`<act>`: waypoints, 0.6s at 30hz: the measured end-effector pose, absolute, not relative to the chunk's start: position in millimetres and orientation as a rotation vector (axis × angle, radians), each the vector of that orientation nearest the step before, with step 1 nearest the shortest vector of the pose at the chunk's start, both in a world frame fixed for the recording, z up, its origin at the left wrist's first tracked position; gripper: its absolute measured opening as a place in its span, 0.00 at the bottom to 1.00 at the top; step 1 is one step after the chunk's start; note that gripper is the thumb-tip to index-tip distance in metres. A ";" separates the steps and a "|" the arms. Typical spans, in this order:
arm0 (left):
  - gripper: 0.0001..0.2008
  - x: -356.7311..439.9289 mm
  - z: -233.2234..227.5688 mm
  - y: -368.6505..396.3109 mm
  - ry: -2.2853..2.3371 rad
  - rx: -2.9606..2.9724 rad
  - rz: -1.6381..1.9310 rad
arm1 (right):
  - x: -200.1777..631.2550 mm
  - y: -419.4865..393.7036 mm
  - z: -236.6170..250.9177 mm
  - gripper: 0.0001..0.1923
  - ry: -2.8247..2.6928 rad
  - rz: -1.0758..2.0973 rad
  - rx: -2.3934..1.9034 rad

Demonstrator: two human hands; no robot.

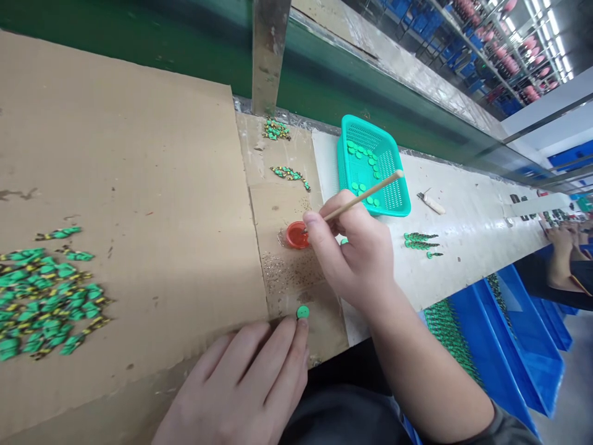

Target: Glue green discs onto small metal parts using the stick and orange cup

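Dipping stick (364, 196) in red cap (297, 235), right hand (356, 253) pinching it; left hand (245, 383) spread, fingertip touching green disc (302, 312).

Head-worn view, looking down, close over workbench (139, 154)
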State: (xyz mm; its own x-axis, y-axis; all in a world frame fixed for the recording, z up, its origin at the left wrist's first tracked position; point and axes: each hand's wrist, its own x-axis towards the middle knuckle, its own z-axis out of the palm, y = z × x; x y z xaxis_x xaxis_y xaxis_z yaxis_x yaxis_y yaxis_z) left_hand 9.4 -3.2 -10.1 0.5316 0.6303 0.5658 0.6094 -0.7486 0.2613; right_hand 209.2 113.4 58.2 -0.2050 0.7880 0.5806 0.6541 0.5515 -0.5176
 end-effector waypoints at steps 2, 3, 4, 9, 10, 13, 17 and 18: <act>0.13 9.3 -9.3 -3.1 1.105 2.722 1.014 | 211.6 98.6 62.5 0.13 -1.892 0.176 -1.166; 0.13 9.4 -8.6 -3.1 1.103 2.721 1.007 | 212.9 88.0 63.3 0.12 -1.878 0.173 -1.162; 0.13 9.4 -7.9 -3.1 1.102 2.721 1.009 | 214.1 76.0 62.7 0.10 -1.867 0.172 -1.151; 0.14 8.2 -5.7 -3.6 1.070 2.738 0.980 | 215.1 20.3 40.7 0.11 -1.839 0.206 -1.070; 0.14 7.7 -5.6 -3.7 1.061 2.747 0.968 | 214.6 14.3 34.9 0.12 -1.829 0.215 -1.069; 0.15 6.4 -5.1 -3.8 1.061 2.765 0.959 | 213.2 7.6 22.2 0.12 -1.801 0.201 -1.065; 0.14 6.3 -3.3 -3.4 1.092 2.758 0.962 | 212.0 10.2 19.0 0.12 -1.792 0.218 -1.073; 0.14 6.4 -2.8 -3.2 1.094 2.758 0.964 | 211.7 10.8 19.7 0.12 -1.795 0.229 -1.074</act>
